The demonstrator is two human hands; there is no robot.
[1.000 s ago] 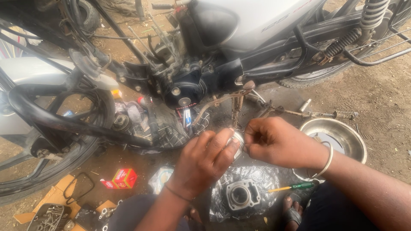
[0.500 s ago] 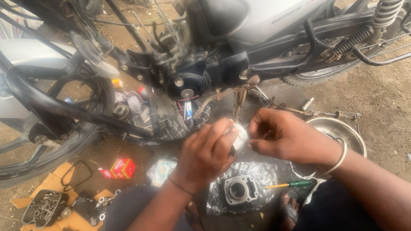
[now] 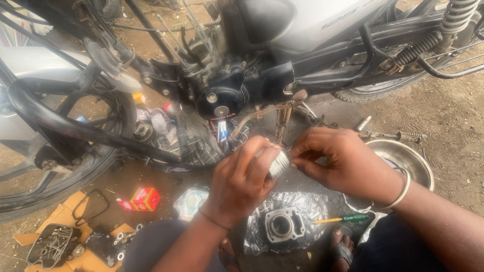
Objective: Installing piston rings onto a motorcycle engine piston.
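Nearest the camera, on the dirt floor (image 3: 454,126): the person's knees, a sandalled foot (image 3: 343,248), and between them an engine cylinder block (image 3: 281,226) lying bore-up on a crinkled plastic sheet (image 3: 302,201). A screwdriver (image 3: 343,219) with green handle and yellow shaft lies just beside the block, to its right. Lower left, a cylinder head (image 3: 53,245) and small loose parts sit on torn cardboard (image 3: 65,216), with a black gasket loop (image 3: 91,206) near them. A small red box (image 3: 143,198) and a clear packet (image 3: 189,201) lie between cardboard and sheet.

Above the block, both hands meet.
- Left hand (image 3: 239,184): grip closed around a silver piston (image 3: 277,163), fingers wrapped over its crown and skirt, holding it in the air.
- Right hand (image 3: 343,161), metal bangle (image 3: 401,191) at the wrist: thumb and fingertips pressed together at the piston's right-hand edge, pinching at something too small to make out, possibly a ring or clip.

Judged step: fitting or checking a small part on the piston, held clear of the block. The next move likely calls for a steady left hold, fine fingertip pressure, and care not to drop the small part into the dirt.

Farther right, a steel bowl (image 3: 403,156) sits on the ground, touching nothing. Beyond the hands stands the motorcycle (image 3: 302,30): dark crankcase (image 3: 222,98), kick lever (image 3: 267,111), rear shock spring (image 3: 456,15). A second machine's wheel (image 3: 60,166) fills the left.
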